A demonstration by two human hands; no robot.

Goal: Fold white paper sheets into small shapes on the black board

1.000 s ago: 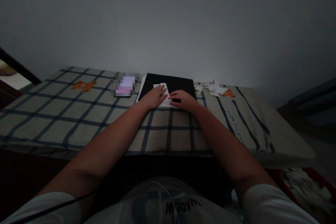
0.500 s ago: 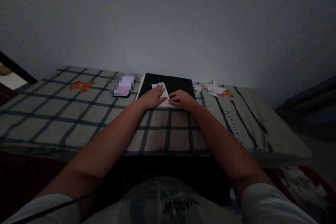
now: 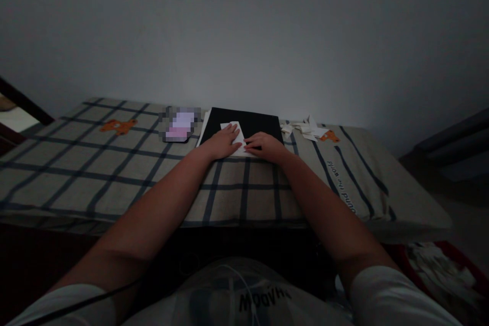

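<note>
A folded piece of white paper lies on a black flat folder or book. My left hand rests flat on the paper, fingers stretched out over its left part and holding it down. At the paper's lower right edge, the thumb and fingertips of my right hand come together on it in a pinch. Part of the paper is covered by my left fingers. White sheets stick out under the black folder on its left side.
Several folded white paper pieces lie right of the folder. To the left is a phone with a lit, blurred screen. A checked cloth with bear prints covers the table, which stands against a grey wall.
Both hands stay in nearly the same place on the paper, with the right fingertips shifting only very slightly. The view has moved a little.
</note>
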